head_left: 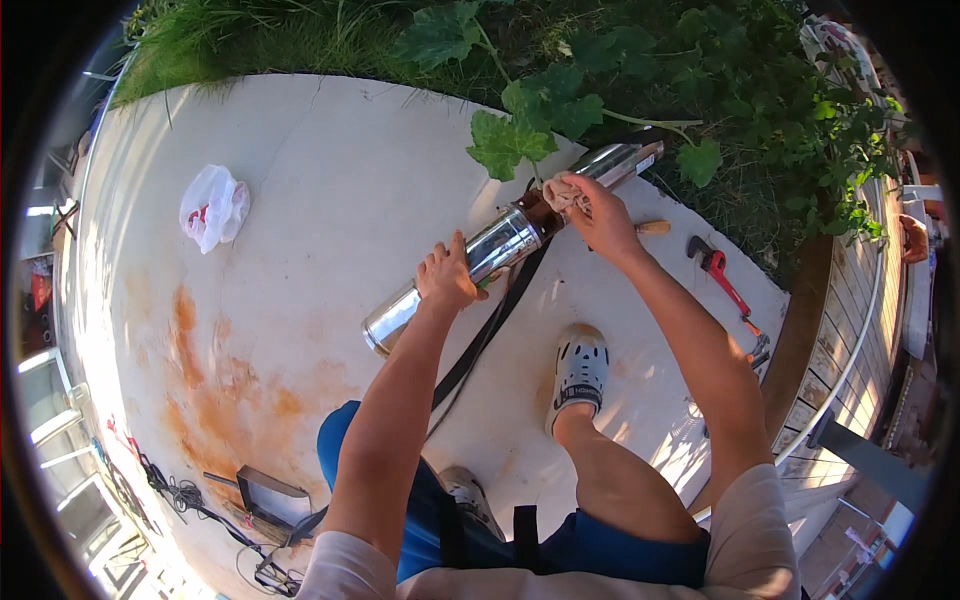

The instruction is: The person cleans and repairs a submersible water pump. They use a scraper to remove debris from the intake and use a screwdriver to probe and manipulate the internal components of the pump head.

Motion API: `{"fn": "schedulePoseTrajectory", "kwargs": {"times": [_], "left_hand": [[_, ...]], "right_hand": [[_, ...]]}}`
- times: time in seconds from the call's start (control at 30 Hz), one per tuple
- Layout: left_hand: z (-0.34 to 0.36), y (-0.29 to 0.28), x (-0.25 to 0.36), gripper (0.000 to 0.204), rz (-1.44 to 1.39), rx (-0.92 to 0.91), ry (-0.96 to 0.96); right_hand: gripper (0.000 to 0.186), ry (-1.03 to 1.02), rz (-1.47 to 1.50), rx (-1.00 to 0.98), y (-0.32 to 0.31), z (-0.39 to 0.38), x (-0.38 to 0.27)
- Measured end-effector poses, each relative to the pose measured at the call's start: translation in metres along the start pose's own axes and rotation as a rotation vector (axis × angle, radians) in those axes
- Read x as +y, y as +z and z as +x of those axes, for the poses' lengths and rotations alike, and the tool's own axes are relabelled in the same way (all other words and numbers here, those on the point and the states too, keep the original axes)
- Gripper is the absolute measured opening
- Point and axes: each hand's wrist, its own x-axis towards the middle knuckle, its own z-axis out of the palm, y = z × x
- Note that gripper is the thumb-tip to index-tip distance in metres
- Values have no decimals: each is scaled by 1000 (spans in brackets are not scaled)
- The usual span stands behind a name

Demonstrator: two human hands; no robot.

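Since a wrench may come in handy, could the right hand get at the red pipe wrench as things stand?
Probably yes. The red pipe wrench lies in the open on the slab just right of the right hand, nothing between them, though that hand grips a cloth.
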Motion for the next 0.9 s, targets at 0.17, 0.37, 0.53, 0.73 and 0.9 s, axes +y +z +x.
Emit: {"fn": "schedulePoseTrajectory", "kwargs": {"times": [0.17,0.37,0.53,0.73,0.9], "left_hand": [[5,18,-32,86,-53,263,244],[-2,18,-22,93,-6,286,185],[-7,47,-21,92,18,446,188],[-22,85,-5,46,233,834,211],[-22,86,-6,49,224,828,237]], "right_hand": [[43,-216,-171,233,100,3,11],[32,-353,-311,8,55,12,23],[28,-223,-230,248,85,-16,12],[36,-284,-413,210,60,-25,24],[34,13,-137,526,79,-14,12]]}}
